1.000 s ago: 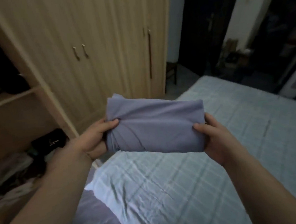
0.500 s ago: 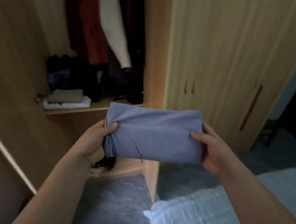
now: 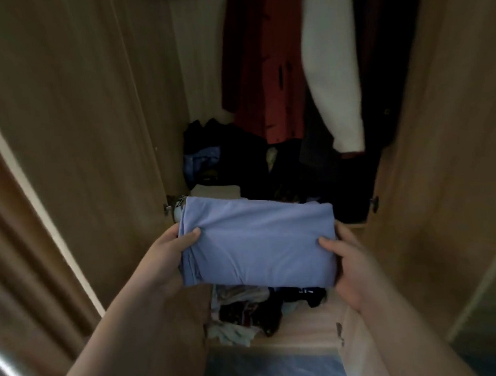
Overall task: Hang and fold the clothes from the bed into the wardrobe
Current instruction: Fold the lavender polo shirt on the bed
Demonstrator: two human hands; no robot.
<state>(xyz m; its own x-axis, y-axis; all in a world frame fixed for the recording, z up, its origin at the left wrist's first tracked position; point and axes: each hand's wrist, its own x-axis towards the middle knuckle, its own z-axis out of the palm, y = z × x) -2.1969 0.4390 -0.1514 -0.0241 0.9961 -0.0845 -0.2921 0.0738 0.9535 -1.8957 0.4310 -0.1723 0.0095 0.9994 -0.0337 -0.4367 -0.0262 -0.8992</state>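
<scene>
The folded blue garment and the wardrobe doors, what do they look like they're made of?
Folded blue garment: soft matte knit, likely cotton jersey; it creases gently under both thumbs. Wardrobe door: light wood-grain panel, probably laminate or veneer; the grain lines look very even, with a smooth low sheen.

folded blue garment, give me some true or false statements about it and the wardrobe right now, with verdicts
1. Both hands hold the folded blue garment, the left hand at one end and the right hand at the other. True.
2. The garment already lies on the wardrobe shelf. False: it is held up in front of the open wardrobe.
3. A red coat hangs inside the wardrobe. True.
4. The wardrobe's bottom compartment holds nothing. False: loose clothes lie there below the garment.
5. The garment is on a hanger. False: it is folded into a flat bundle, no hanger visible.
</scene>
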